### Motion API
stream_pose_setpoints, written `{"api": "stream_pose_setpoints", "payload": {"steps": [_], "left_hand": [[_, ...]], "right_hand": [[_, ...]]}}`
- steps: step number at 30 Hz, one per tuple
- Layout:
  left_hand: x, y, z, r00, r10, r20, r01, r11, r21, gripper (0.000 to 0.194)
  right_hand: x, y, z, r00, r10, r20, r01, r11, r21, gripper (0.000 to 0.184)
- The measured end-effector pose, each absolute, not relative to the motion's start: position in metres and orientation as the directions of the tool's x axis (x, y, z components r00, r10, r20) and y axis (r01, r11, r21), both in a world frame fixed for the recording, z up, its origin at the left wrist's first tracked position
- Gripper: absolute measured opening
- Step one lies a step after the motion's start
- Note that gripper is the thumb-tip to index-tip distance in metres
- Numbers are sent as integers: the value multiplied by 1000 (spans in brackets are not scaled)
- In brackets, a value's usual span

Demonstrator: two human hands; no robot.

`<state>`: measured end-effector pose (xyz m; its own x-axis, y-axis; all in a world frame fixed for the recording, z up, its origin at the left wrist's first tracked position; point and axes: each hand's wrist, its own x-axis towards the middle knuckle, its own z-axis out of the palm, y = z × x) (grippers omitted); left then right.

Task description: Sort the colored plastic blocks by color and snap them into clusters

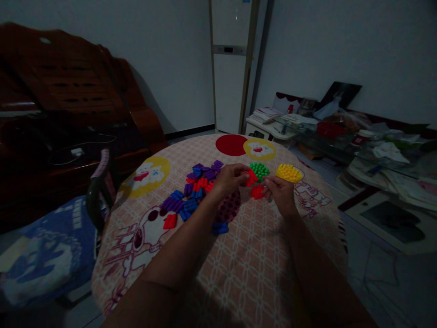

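The left hand [231, 179] had a narrow grip, thumb and fingers closed on some red pieces [251, 176]. These stuck out past the fingertips on the side facing the right hand [281, 193], so they lay between the two hands, nearer the left. The right grip was narrow too, its fingertips drawn close together; whether anything was pinched between them, I cannot tell.

Just left of the right fingertips, and below the held pieces in the view, a red cluster [257, 192] sat on the tabletop [252, 273]. Whether the right fingers touched it was not clear. A green cluster [259, 170] stood just beyond the held pieces, its rounded ends up, and a yellow cluster [289, 173] stood beyond the right hand, farther to the right.

On the other side of the left hand, a loose pile [200, 184] of purple, blue and red pieces spread across the tabletop, part of it close to the wrist. One red bundle [170, 221] lay at the pile's near left edge. A blue bundle [220, 228] lay apart from the pile, just right of the left forearm and well short of either grip. A chair [97, 196] stood at the tabletop's left edge.
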<state>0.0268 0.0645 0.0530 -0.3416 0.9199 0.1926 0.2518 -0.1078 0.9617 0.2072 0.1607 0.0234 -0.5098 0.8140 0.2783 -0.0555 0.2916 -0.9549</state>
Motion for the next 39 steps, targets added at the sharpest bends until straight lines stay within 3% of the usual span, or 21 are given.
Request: {"api": "stream_pose_setpoints", "payload": {"steps": [4,10,12,15,18,23,29,39], "left_hand": [[58,73,39,-298,926,232,186,-182,966,21],[47,77,33,-349,884,311,366,-177,914,22],[40,77,32,-372,871,322,472,-122,873,24],[36,75,28,-354,889,290,602,-21,798,27],[38,74,25,-311,923,225,675,48,736,31],[45,75,23,-224,958,178,736,47,676,32],[50,77,18,-154,978,143,753,22,658,39],[52,78,15,-116,983,142,714,-17,700,44]], "right_hand": [[206,156,26,-588,770,247,-98,235,-967,41],[212,173,21,-472,843,257,-165,202,-966,34],[218,183,19,-390,874,289,-112,267,-957,33],[229,195,16,-314,858,407,115,460,-880,31],[236,198,14,-424,773,472,319,615,-721,24],[229,195,7,-638,646,418,427,749,-507,24],[223,197,-3,-647,638,417,415,754,-510,36],[222,193,-3,-715,560,418,384,815,-434,37]]}}
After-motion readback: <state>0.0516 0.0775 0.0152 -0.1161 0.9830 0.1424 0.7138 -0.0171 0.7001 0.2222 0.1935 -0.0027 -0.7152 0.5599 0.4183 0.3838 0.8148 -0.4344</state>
